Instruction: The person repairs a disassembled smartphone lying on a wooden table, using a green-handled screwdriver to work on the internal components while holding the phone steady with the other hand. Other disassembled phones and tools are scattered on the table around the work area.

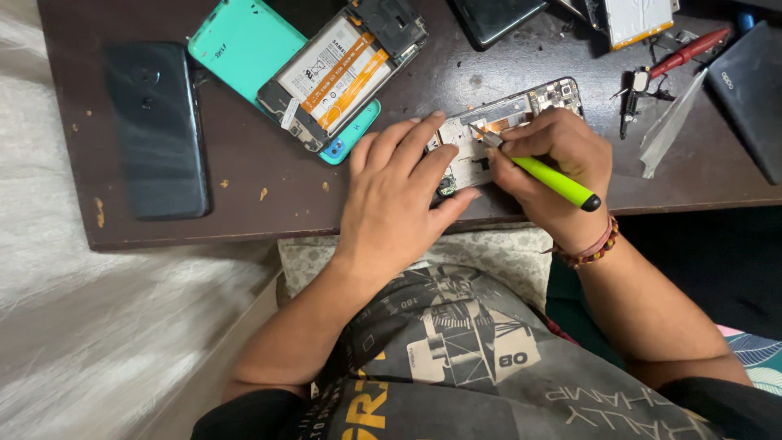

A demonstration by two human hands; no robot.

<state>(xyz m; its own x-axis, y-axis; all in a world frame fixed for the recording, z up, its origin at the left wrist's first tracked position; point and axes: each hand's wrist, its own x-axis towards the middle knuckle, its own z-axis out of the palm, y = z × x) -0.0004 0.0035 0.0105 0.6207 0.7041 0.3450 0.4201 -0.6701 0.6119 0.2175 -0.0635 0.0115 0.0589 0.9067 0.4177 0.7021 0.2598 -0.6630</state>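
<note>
Gripping one yellow-green screwdriver (547,177), right hand (554,167) angles its tip onto the opened phone (497,130) at the table's near edge. Left hand (395,195) lies flat, fingers spread, pressing that phone down. Beyond: one dark phone (156,129) face down, one opened phone with battery (342,69) on one teal back cover (236,45), one red tool (688,50).

screwdriver (554,179): lime green handle, black end | back cover (236,41), far left: turquoise | phone (156,130), left: black | table (269,175): dark brown | bracelet (590,248): red beads
</note>
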